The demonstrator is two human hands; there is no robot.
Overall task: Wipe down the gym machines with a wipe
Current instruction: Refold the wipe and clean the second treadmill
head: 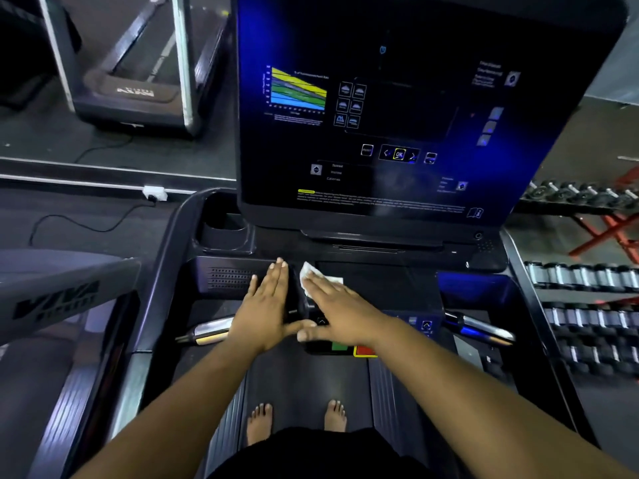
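I stand barefoot on a treadmill belt [304, 382], facing its black console. My right hand [337, 307] lies flat with straight fingers, pressing a white wipe [313, 273] onto the console's lower panel [380, 281]. My left hand [268, 302] rests flat beside it, fingers straight, on the same panel near a vent grille [230, 278]. The two thumbs meet above the green and red buttons [352, 349]. The large dark display [397, 108] rises behind the hands.
A cup holder [223, 224] sits at the console's left. Metal grip sensors [211, 335] stick out on both sides. Dumbbell racks [584, 305] stand to the right. Another treadmill [135, 84] stands at the back left, with a power socket and cable [155, 193] on the floor.
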